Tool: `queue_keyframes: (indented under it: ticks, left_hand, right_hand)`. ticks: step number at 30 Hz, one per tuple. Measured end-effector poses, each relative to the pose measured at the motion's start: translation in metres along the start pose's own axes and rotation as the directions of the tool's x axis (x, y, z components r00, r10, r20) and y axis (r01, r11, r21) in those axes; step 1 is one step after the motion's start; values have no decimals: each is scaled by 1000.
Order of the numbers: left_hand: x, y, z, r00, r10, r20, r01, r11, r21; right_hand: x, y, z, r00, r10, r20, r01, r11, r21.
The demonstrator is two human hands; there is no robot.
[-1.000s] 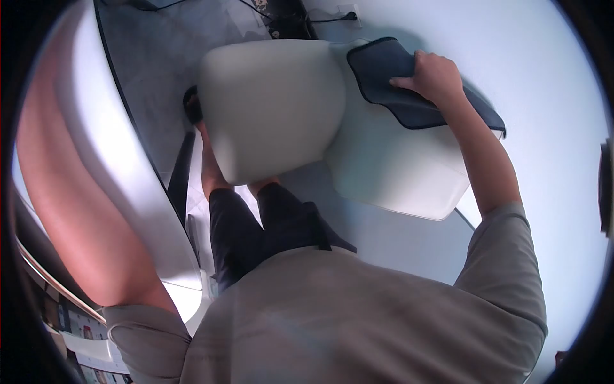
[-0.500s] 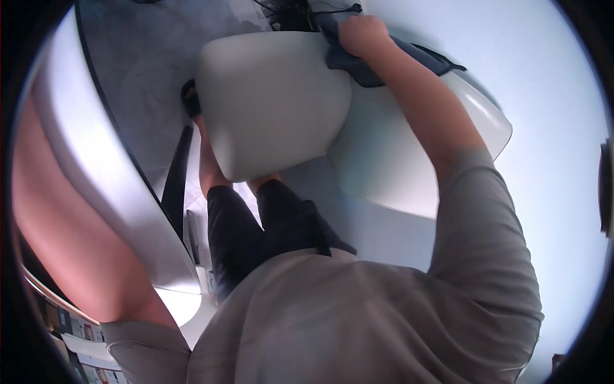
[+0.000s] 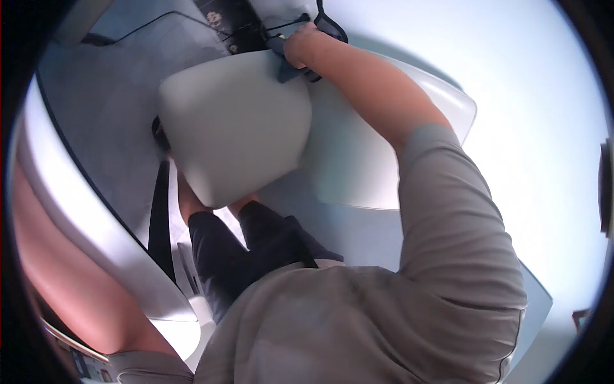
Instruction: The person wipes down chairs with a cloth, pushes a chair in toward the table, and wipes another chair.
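Note:
My right hand point(image 3: 299, 45) is closed on a dark cloth item with black edging point(image 3: 331, 27), above the far edge of a pale chair point(image 3: 236, 121). Part of the dark item hangs below the hand against the chair, and part sticks up to its right. Of my left arm, the bare forearm and elbow run along the left side over a white tabletop point(image 3: 96, 224); the left hand itself is outside the picture.
A second pale chair point(image 3: 352, 166) stands right of the first, against a light wall point(image 3: 537, 160). Black cables and a plug point(image 3: 300, 20) lie by a dark patterned object point(image 3: 233, 24) at the top. Shelved items point(image 3: 83, 363) show at the lower left.
My right hand has moved left, carrying the dark item off the second chair, and the item is now bunched. The view has shifted, showing more floor and cable at the upper left.

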State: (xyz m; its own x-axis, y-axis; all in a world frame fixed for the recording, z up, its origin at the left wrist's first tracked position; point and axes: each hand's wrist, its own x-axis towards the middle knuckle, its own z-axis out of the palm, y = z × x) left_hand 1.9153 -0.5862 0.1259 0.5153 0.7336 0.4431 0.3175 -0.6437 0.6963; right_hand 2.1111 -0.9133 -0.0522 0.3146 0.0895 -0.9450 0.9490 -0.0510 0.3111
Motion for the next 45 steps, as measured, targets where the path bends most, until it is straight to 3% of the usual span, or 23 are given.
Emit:
queue_keyframes:
  ticks: [2, 4, 6, 12, 15, 17, 18, 19, 21, 22, 26, 29, 31, 33, 36, 37, 38, 40, 41, 42, 43, 44, 45]
  left_hand:
    - [16, -34, -9, 982, -53, 184, 106, 950, -294]
    - [11, -32, -9, 983, -60, 174, 112, 946, -304]
    - [5, -37, 0, 976, -103, 191, 164, 926, -339]
    - [2, -26, -3, 966, -123, 226, 187, 937, -293]
    - [5, -32, 3, 957, -134, 259, 205, 940, -273]
    - [3, -19, 0, 958, -175, 225, 227, 946, -230]
    - [3, -15, 0, 960, -164, 226, 222, 940, -261]
    - [4, -18, 2, 957, -153, 246, 219, 939, -267]
    - [4, -21, 0, 962, -139, 237, 203, 941, -271]
    - [6, -23, 0, 964, -139, 229, 199, 944, -265]
    - [13, -15, 4, 959, -84, 272, 144, 967, -210]
    - [10, -12, 8, 969, -70, 239, 120, 972, -203]
    - [17, -19, 10, 964, -73, 256, 136, 963, -234]
    - [14, -16, 8, 964, -66, 259, 124, 969, -214]
    - [17, -21, 8, 959, -55, 279, 112, 974, -195]
    - [21, -26, 8, 951, -40, 306, 103, 976, -193]
    - [48, -72, 20, 923, -212, 321, 275, 947, -167]
    - [100, -163, 44, 781, -535, 322, 595, 794, -124]
    - [80, -128, 41, 779, -536, 326, 598, 792, -125]
    - [42, -65, 31, 902, -328, 282, 394, 891, -225]
    - [22, -29, 27, 972, -101, 213, 165, 936, -309]
    - [24, -29, 29, 973, -96, 210, 161, 936, -314]
    - [26, -32, 27, 967, -84, 242, 153, 948, -279]
  right_hand:
    - [-50, 28, -5, 998, 44, -45, -38, 993, 114]
    - [-118, 58, 2, 984, 67, -165, -17, 958, 286]
    - [-160, 91, 52, 978, 136, -159, -60, 911, 408]
    - [-275, 107, 146, 899, 380, -219, -197, 797, 571]
    - [-301, 99, 168, 812, 500, -300, -244, 759, 604]
    - [-322, 91, 199, 629, 629, -457, -207, 702, 682]
    - [-329, 84, 217, 564, 715, -413, -246, 623, 743]
    - [-335, 75, 226, 569, 724, -390, -256, 607, 753]
    - [-355, 50, 242, 475, 857, -197, -326, 380, 865]
    - [-358, 40, 258, 501, 862, -72, -347, 277, 896]
    - [-369, -30, 335, 444, 896, 0, -355, 176, 918]
    - [-393, -73, 359, 432, 887, 165, -411, 30, 911]
    - [-406, -90, 358, 380, 838, 391, -429, -215, 878]
    - [-409, -110, 372, 353, 855, 381, -386, -238, 891]
    - [-408, -114, 384, 331, 811, 483, -526, -267, 808]
    - [-407, -117, 385, 289, 914, 284, -547, -86, 833]
    - [-405, -117, 385, 250, 966, 64, -574, 95, 813]
    - [-386, -86, 374, 279, 960, -6, -500, 150, 853]
    - [-376, -70, 367, 302, 951, -72, -419, 200, 885]
    - [-363, -59, 361, 299, 952, -73, -423, 200, 884]
    - [-350, -48, 355, 217, 976, 24, -437, 75, 896]
    - [-340, -43, 353, 131, 984, 124, -439, -54, 897]
    - [-336, -38, 356, 130, 984, 120, -432, -53, 900]
